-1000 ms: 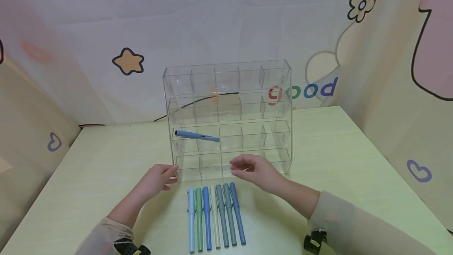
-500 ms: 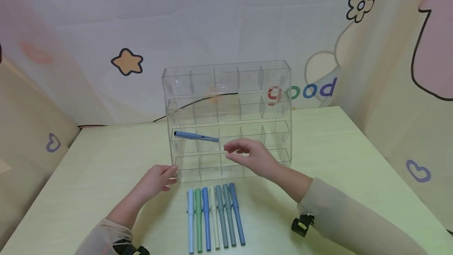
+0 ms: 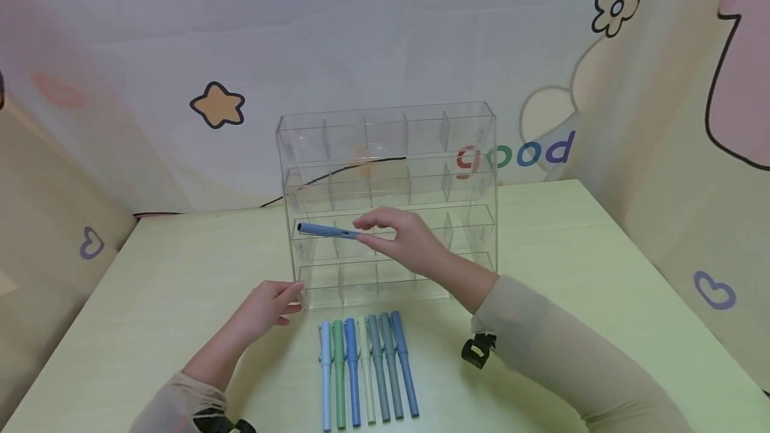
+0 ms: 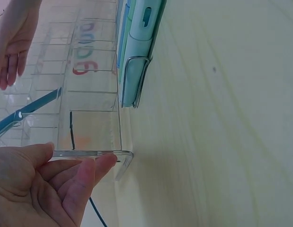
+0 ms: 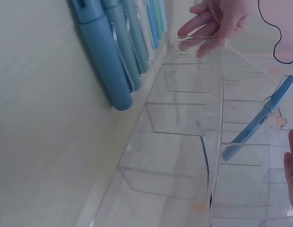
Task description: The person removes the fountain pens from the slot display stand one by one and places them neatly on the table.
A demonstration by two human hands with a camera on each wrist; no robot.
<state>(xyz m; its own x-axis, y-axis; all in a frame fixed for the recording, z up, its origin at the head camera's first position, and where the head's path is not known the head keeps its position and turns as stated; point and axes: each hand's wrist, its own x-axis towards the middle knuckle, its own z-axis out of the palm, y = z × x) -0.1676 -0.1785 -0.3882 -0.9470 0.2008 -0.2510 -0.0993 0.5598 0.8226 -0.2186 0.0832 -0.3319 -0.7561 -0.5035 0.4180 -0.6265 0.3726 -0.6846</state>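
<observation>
A blue pen (image 3: 327, 230) with a clip lies slantwise across the front of the second tier from the bottom of a clear plastic rack (image 3: 385, 139). My right hand (image 3: 409, 242) is at the pen's right end, thumb and fingers spread apart; in the head view the thumb overlaps that end. In the right wrist view its fingertips (image 5: 290, 163) stand apart from the pen. My left hand (image 3: 267, 306) grips the rack's lower left edge between thumb and fingers, as the left wrist view shows up close.
In front of the rack, several capped pens lie side by side on the table (image 3: 180, 272), among them a green pen (image 3: 339, 373) and a pale cream pen (image 3: 366, 379). A printed cloth (image 3: 361, 39) hangs behind the rack.
My right hand has risen from the rack's bottom tier and moved left to the pen's end. My left hand has stayed on the rack's edge; the pens have not moved.
</observation>
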